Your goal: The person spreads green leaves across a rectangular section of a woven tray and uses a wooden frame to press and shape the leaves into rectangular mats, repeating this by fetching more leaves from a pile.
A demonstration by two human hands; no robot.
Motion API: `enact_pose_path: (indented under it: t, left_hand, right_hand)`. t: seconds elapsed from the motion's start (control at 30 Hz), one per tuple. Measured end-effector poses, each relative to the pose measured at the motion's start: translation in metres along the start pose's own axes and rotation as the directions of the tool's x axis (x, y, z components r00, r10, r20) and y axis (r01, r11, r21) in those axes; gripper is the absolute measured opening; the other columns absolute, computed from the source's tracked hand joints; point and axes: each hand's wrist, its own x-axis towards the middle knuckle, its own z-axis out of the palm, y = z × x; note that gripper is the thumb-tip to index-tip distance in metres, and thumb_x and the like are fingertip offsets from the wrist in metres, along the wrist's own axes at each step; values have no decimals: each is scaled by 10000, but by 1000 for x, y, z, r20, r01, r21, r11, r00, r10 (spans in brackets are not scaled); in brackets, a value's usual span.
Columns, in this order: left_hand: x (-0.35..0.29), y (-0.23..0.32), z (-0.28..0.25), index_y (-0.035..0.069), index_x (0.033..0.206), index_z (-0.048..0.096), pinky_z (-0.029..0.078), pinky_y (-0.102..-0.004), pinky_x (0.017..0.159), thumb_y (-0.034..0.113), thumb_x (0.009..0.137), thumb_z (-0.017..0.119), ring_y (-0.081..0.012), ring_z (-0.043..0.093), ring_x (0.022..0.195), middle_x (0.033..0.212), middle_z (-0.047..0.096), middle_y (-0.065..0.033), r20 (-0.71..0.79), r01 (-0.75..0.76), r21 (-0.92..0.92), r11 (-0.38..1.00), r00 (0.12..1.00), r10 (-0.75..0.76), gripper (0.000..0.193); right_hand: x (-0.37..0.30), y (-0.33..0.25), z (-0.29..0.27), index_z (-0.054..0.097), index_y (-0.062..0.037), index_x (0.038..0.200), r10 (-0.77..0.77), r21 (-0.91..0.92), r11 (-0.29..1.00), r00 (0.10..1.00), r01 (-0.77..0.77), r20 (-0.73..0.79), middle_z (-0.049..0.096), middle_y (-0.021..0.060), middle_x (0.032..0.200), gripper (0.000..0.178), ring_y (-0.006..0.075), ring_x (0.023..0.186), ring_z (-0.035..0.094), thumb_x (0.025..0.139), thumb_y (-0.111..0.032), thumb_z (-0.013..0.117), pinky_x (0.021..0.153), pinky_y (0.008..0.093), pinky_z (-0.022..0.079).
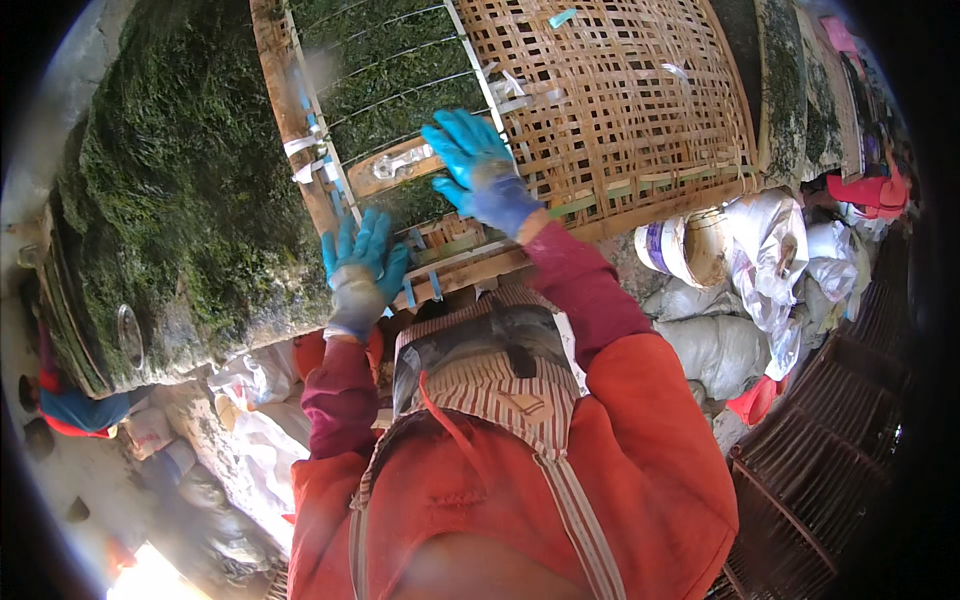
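My left hand (362, 278), in a blue glove, rests with fingers stretched at the lower end of a pale strip (312, 112), beside the green mass. Gloved in blue too, my right hand (476, 168) lies with fingers spread over the other pale strip (476, 66) and the green layer's edge. Between the strips is a layer of dark green, seaweed-like stuff (395, 100), crossed by thin lines. A wooden bar (372, 180) with a shiny, clear-looking piece on it lies across the layer, just left of my right hand. Beneath is a woven bamboo tray (630, 110); its right part is bare.
A large heap of the same green stuff (190, 190) covers the left of the work surface. Below the tray's right edge are a white bucket (672, 248) and plastic sacks (715, 345). Dark slatted racks (810, 470) stand at lower right. Other people show at both far sides.
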Motion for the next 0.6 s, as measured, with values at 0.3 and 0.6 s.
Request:
enact_pose_path:
  t: [0.3,0.6]
  left_hand:
    - [86,14,-28,64,1371,616,297,-505,1244,258,986,626,-410,417,1476,1526,549,-156,-185,64,-194,979,977,-101,432]
    - [119,29,-48,131,1015,716,230,-584,1263,267,829,728,-411,407,1486,1438,627,-93,-357,-180,82,980,913,197,231]
  right_hand:
    - [-69,24,-52,740,-78,1053,-210,-398,889,974,226,85,686,106,1273,239,335,1344,548,856,-205,693,1146,633,372]
    - [-90,69,-75,717,-14,1227,455,451,824,876,-344,-163,718,123,1272,249,276,1274,638,1010,-116,647,1086,441,506]
